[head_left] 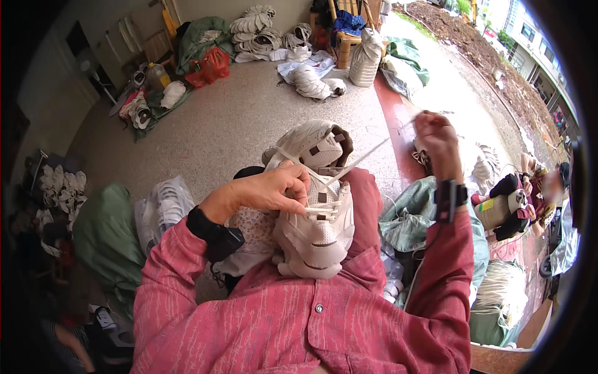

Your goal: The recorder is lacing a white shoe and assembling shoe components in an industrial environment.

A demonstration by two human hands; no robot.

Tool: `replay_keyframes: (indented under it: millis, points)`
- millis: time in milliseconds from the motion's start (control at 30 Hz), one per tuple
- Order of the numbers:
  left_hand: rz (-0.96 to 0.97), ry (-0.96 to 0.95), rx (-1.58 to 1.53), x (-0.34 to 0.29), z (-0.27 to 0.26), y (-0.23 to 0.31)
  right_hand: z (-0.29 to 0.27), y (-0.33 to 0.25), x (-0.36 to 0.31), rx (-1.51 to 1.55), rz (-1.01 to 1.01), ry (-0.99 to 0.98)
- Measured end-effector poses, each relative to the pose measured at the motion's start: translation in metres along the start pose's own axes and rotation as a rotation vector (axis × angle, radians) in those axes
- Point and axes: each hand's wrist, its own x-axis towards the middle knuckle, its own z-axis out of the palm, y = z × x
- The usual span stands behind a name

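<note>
A cream sneaker (314,240) rests on my lap with its toe toward me, and a white shoelace (358,163) is threaded across its front. My left hand (277,192) lies over the sneaker's left side, thumb and fingers pinched at the lacing. Raised off to the right, my right hand (438,140) is closed on the lace, which stretches taut from the sneaker up to it. The lace's tip at the right fingers is blurred. Just beyond the sneaker sits another cream shoe piece (311,144), its opening turned to the right.
Green sacks (103,240) stand at my left and a green bag (408,215) at my right. Stacked shoe parts (255,34), a red plastic bag (210,65) and a wooden chair (344,43) line the far side. Another person (529,193) sits at the right by the open doorway.
</note>
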Motion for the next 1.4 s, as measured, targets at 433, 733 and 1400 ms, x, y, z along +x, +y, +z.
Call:
replay_keyframes:
  millis: [433, 733, 1400]
  points:
    - [-0.215, 0.039, -0.121, 0.015, 0.002, -0.001, 0.032, -0.064, -0.056, -1.007, -0.345, 0.068]
    - [0.044, 0.198, 0.096, 0.03, 0.015, -0.026, 0.063, 0.136, -0.125, -1.918, -0.242, -0.738]
    - [-0.065, 0.296, -0.578, 0.033, 0.028, -0.042, 0.071, 0.162, -0.096, -1.959, -0.022, -1.016]
